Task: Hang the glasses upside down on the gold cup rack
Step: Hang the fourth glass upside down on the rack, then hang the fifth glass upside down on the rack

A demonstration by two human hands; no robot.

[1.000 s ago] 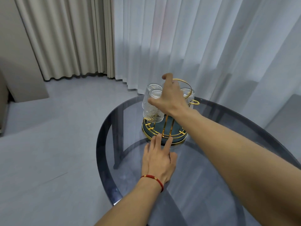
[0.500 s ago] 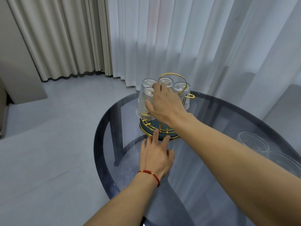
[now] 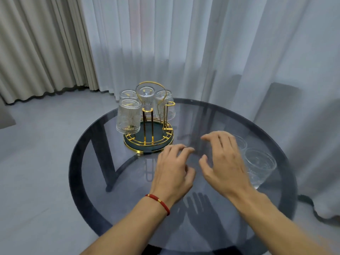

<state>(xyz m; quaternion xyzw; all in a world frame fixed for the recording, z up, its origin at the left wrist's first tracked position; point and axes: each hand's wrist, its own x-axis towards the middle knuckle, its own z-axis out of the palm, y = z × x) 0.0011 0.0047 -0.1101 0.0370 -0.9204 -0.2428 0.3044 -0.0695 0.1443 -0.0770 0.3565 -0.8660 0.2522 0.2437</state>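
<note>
Both hands: empty, fingers spread; left hand (image 3: 173,170) and right hand (image 3: 222,162) hover above the glass table (image 3: 103,181), side by side.
Loose glasses: two upright, one (image 3: 261,166) just right of the right hand, another (image 3: 240,142) behind it, mostly hidden.
Gold cup rack (image 3: 149,129): ahead of the hands; four glasses hang inverted, nearest (image 3: 128,116) on the left.
Handling: likely rigid, fragile, fairly light; ribbed wall should help against slipping.
Hold: around the mid-body, thumb opposite fingers, not at the rim.
</note>
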